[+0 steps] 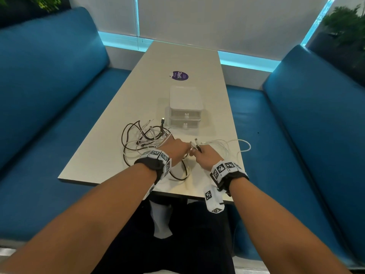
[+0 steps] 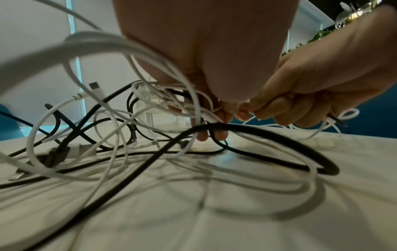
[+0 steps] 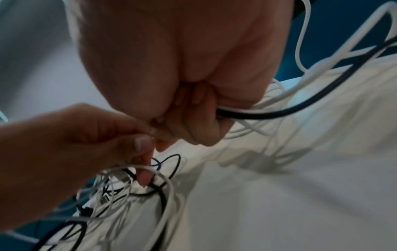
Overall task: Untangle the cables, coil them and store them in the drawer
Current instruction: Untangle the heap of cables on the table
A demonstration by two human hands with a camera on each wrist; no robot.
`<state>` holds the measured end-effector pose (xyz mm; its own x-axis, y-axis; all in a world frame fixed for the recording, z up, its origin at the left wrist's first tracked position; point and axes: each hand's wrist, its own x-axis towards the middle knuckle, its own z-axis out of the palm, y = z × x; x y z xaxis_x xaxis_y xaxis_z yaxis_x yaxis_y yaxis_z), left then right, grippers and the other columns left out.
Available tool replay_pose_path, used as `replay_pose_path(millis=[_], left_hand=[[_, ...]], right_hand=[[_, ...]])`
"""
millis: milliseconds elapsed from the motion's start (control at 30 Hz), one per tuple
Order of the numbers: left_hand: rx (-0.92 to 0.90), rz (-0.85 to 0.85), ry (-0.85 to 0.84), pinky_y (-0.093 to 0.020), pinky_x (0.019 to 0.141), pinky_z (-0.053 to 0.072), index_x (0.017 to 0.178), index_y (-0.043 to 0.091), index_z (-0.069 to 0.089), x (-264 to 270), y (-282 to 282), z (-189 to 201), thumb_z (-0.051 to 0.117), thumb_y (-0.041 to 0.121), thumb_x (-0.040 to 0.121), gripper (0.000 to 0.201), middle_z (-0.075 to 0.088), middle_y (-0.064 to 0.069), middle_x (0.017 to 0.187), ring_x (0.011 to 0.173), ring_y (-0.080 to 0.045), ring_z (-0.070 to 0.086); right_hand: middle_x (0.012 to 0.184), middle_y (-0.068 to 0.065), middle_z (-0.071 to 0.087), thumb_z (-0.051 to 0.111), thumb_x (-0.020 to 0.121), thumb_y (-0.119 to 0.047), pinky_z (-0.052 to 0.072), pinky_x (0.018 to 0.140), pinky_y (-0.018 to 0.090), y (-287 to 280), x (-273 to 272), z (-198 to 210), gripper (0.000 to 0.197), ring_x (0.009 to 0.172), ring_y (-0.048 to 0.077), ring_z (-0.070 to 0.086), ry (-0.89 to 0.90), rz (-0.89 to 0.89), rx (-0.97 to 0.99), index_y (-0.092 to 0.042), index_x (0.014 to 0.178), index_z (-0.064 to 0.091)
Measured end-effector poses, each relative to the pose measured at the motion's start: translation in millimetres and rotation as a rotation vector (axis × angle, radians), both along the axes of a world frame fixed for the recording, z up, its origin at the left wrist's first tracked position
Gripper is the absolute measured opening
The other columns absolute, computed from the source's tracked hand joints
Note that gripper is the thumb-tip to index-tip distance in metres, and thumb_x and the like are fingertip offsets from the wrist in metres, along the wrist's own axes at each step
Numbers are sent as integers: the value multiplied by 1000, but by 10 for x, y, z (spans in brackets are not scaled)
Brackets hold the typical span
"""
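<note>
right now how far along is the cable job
Done: nothing stored; both drawers of the white drawer unit are closed. In hand: the right hand grips a few cable ends, and the left hand pinches strands in the tangle of cables on the table. Left: separating, coiling, storing.

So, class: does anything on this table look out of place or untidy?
Yes: black and white cables lie knotted in a heap on the table, in front of the shut drawer unit. Left hand and right hand both grip strands.
</note>
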<state>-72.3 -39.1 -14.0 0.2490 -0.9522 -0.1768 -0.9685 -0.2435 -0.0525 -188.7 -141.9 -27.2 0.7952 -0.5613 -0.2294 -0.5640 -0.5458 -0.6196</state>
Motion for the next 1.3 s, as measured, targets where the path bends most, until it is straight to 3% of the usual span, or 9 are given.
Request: replay_pose_path(millis=[133, 233, 433, 567, 667, 900, 1000, 1100, 1300], left_hand=[[-11, 38, 19, -40, 95, 31, 99, 24, 52, 50, 27, -97, 44, 7, 95, 19, 68, 5, 94, 95, -22, 64], [-11, 88, 78, -37, 94, 29, 100, 22, 58, 115, 50, -64, 42, 14, 101, 18, 63, 6, 86, 92, -21, 62], [-63, 81, -42, -42, 97, 28, 94, 27, 49, 183, 74, -56, 42, 7, 94, 22, 52, 6, 78, 85, -21, 46], [-34, 100, -32, -45, 101, 24, 100, 26, 51, 116, 27, -69, 42, 3, 92, 27, 63, 5, 90, 96, -23, 52], [-64, 112, -16, -46, 102, 22, 99, 28, 52, 55, 13, -65, 42, 8, 96, 22, 60, 4, 87, 94, -24, 52], [-176, 100, 12, -46, 101, 28, 100, 30, 60, 121, 77, -144, 42, 19, 100, 21, 61, 7, 104, 104, -23, 56], [-143, 99, 26, -45, 97, 27, 103, 35, 59, 188, 127, -219, 43, 14, 96, 28, 60, 10, 93, 102, -24, 52], [-108, 126, 73, -48, 103, 27, 123, 47, 45, 261, 179, -328, 42, 7, 90, 53, 63, 12, 106, 108, -25, 46], [-160, 141, 50, -50, 114, 18, 134, 28, 50, 396, 305, -225, 40, 31, 103, 32, 57, 5, 132, 126, -22, 48]], right_hand=[[77, -2, 57, 51, 97, -26, 35, 57, 25, -123, -44, 45, 21, 76, 20, 54, 56, 1, -53, -22, 83, 65], [89, 1, 62, 52, 97, -26, 36, 67, 29, -264, -125, 42, 22, 82, 21, 56, 60, -55, -89, -25, 79, 64], [103, 7, 68, 47, 99, -22, 39, 70, 29, -494, -257, 27, 22, 83, 25, 58, 100, -200, -133, -20, 92, 69], [110, 18, 66, 43, 102, -23, 40, 73, 30, -344, -158, 50, 28, 101, 36, 61, 54, -209, -265, -7, 113, 63], [102, 19, 66, 44, 102, -29, 42, 69, 33, -134, -51, 34, 28, 94, 38, 62, -88, -134, -256, -11, 120, 56], [95, 15, 67, 49, 100, -30, 43, 70, 36, 18, 47, -28, 27, 89, 33, 60, -36, 47, -234, -7, 99, 63], [94, 14, 67, 46, 101, -31, 50, 77, 43, -21, -36, -44, 26, 90, 33, 61, 43, 103, -300, -10, 100, 62], [104, 9, 68, 45, 100, -24, 51, 83, 37, -133, -126, -17, 24, 97, 30, 63, 61, 45, -372, -15, 109, 66], [95, 10, 62, 40, 94, -10, 52, 71, 37, -523, -686, 41, 18, 81, 30, 61, 422, -304, -426, -7, 98, 58]])
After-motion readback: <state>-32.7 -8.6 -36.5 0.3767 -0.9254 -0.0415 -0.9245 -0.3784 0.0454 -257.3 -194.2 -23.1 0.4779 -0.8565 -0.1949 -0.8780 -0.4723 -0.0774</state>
